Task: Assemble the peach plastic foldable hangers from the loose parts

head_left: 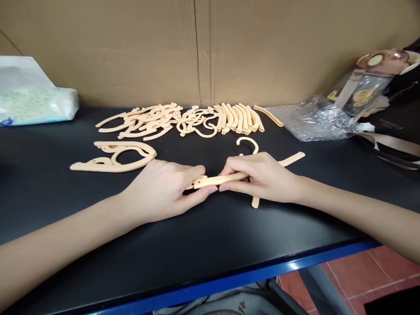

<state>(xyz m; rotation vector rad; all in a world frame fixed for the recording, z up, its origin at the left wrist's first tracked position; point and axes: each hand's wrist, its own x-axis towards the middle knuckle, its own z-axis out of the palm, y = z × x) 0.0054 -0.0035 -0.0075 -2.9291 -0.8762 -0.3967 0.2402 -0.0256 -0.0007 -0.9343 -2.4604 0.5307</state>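
My left hand (164, 188) is closed, pinching the end of a cream plastic hanger piece (190, 185). My right hand (262, 178) grips a curved hanger arm (221, 179) whose holed end meets that piece between my fingertips. Most of the left piece is hidden by my fingers, so I cannot tell whether the two are joined. Behind and under my right hand show a hanger hook (250, 141) and another hanger arm (292, 160) lying on the table. Left of my left hand rests a folded hanger (131, 165) with a rounded middle.
Along the back of the black table (210, 245) lie a heap of hanger parts (147, 120), several hooks (197, 120) and a row of hanger arms (238, 117). A tissue pack (36, 103) stands left. Clear plastic wrap (308, 118) and a water bottle (370, 85) are right.
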